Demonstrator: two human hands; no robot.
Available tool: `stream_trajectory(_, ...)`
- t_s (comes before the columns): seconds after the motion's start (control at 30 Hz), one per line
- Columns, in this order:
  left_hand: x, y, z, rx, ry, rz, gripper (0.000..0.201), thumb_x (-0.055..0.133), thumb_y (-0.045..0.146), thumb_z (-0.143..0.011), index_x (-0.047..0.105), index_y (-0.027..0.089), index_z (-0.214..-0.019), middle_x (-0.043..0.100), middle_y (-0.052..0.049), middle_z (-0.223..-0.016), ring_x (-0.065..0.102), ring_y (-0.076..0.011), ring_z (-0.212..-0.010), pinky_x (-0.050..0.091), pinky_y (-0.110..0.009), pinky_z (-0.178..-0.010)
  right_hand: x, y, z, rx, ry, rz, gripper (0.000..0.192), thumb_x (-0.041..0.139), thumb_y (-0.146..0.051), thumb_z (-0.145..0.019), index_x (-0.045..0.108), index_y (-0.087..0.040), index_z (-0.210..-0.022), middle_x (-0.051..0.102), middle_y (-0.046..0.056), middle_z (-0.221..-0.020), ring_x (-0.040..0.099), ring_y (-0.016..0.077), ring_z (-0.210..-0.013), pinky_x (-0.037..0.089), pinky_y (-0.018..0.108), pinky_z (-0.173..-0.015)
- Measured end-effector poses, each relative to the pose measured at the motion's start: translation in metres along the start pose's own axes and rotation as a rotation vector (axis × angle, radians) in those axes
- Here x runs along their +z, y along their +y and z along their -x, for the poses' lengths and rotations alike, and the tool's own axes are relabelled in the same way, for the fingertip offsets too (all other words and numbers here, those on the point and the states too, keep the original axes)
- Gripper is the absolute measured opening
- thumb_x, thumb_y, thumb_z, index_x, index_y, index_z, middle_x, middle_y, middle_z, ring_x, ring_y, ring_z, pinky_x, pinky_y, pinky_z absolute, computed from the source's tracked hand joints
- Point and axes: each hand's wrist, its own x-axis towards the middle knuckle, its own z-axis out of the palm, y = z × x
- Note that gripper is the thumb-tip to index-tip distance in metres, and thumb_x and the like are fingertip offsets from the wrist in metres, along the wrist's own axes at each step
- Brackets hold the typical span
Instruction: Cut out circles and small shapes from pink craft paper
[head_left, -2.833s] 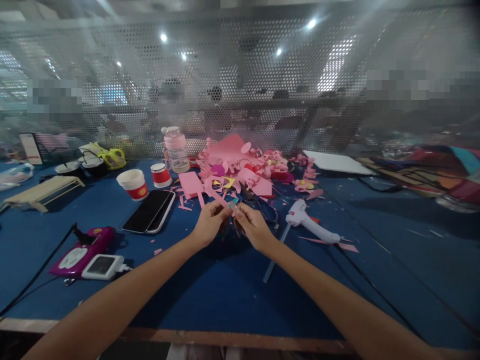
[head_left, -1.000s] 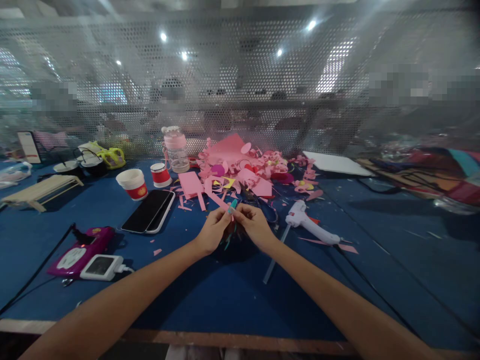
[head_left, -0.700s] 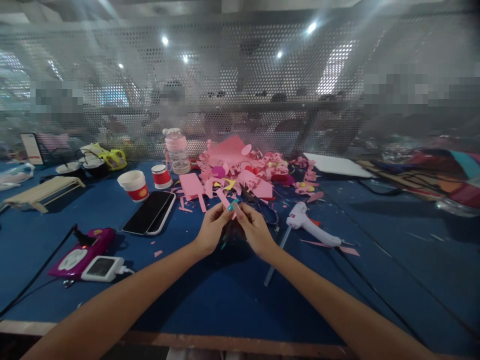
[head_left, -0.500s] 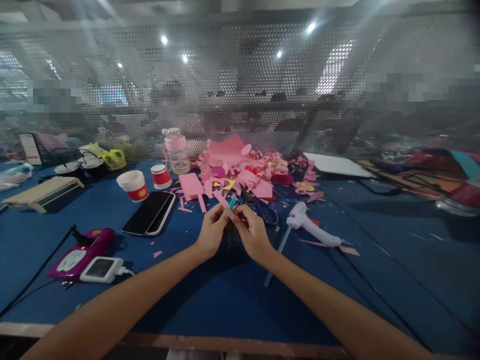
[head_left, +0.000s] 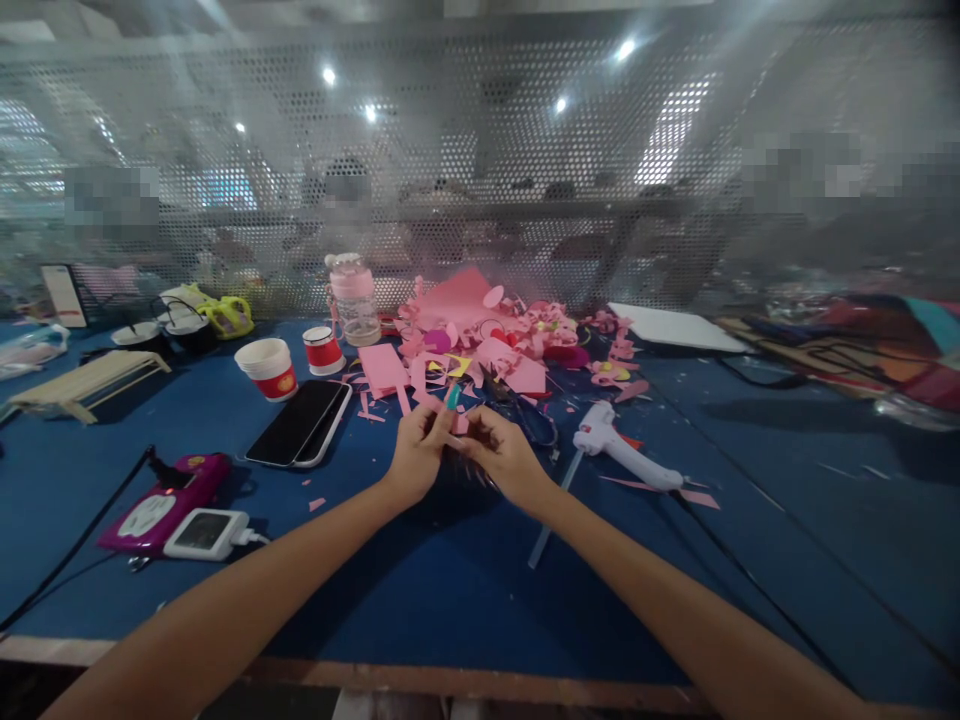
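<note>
Two bare hands meet at the centre of the frame, above the blue table [head_left: 465, 600]. The left hand [head_left: 414, 462] and right hand [head_left: 504, 458] pinch between their fingertips a small pink paper strip [head_left: 454, 425]; a teal piece [head_left: 452, 397] projects just above it. Left of the hands lie two phones [head_left: 298, 422]. Right of centre lies a white glue gun [head_left: 622, 455]. Beyond the hands sits a pile of pink paper scraps [head_left: 487, 340]. Upper left of it stand a paper cup [head_left: 265, 368] and a pink bottle [head_left: 352, 300].
</note>
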Motion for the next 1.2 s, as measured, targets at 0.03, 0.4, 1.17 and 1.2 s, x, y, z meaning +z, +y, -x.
stream_trajectory(0.03, 0.000, 0.000, 0.001, 0.019, 0.029, -0.029, 0.027, 0.050, 0.037, -0.078, 0.049, 0.015, -0.062, 0.048, 0.004, -0.051, 0.043, -0.0068, -0.045, 0.035, -0.019, -0.044, 0.001, 0.000, 0.000, -0.006, 0.010, 0.011, 0.035, 0.057, -0.050, -0.073, 0.045, -0.018, -0.070, 0.042, -0.004, -0.059, 0.040, 0.0081, -0.052, 0.033, 0.020, -0.048)
stream_trajectory(0.4, 0.000, 0.005, 0.003, 0.068, 0.051, -0.173, 0.033, 0.047, 0.039, -0.080, 0.046, 0.016, -0.056, 0.043, 0.005, -0.044, 0.039, -0.0063, -0.041, 0.028, -0.019, -0.041, 0.002, 0.000, 0.001, -0.027, 0.153, 0.105, 0.033, 0.037, -0.048, -0.085, 0.040, -0.020, -0.067, 0.036, -0.004, -0.057, 0.037, 0.0095, -0.050, 0.032, 0.022, -0.048)
stream_trajectory(1.17, -0.001, 0.005, 0.003, 0.056, -0.077, -0.263, 0.040, 0.043, 0.042, -0.081, 0.044, 0.015, -0.051, 0.040, 0.004, -0.042, 0.035, -0.0054, -0.039, 0.026, -0.019, -0.040, -0.024, 0.001, 0.000, -0.580, -0.003, 0.853, 0.028, 0.036, -0.037, -0.089, 0.052, -0.018, -0.077, 0.059, 0.007, -0.069, 0.054, 0.0167, -0.064, 0.039, 0.025, -0.058)
stream_trajectory(1.2, -0.001, 0.005, 0.003, 0.065, -0.081, -0.262, 0.040, 0.042, 0.042, -0.081, 0.044, 0.015, -0.052, 0.040, 0.004, -0.042, 0.035, -0.0055, -0.039, 0.026, -0.019, -0.040, -0.024, 0.000, 0.000, -0.591, -0.006, 0.867, 0.029, 0.035, -0.036, -0.089, 0.052, -0.018, -0.075, 0.059, 0.007, -0.067, 0.053, 0.0164, -0.063, 0.039, 0.025, -0.058)
